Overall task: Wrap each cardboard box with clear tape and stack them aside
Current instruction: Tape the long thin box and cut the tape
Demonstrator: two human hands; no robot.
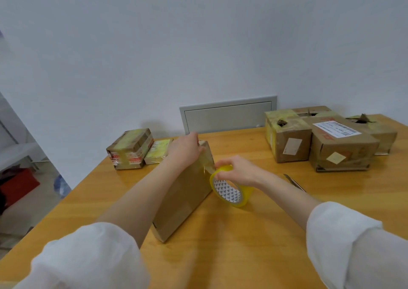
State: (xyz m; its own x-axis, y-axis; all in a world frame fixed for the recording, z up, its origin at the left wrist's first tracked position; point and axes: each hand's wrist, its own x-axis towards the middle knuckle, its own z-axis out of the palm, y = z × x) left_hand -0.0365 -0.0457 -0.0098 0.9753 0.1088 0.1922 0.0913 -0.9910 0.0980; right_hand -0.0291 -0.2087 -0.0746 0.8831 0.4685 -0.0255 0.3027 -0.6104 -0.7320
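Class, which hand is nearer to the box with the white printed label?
Right. The right hand, holding the tape roll, is to the left of the labelled box; the left hand is farther left, on the plain box.

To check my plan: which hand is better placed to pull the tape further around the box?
Right. The right hand grips the tape roll beside the box; the left hand holds the box's far end.

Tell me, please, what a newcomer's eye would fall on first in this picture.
The yellowish tape roll at the centre of the table draws the eye first, held by the right hand, its strip running to the brown box that the left hand steadies. Battered boxes cluster at the back right; taped boxes sit back left.
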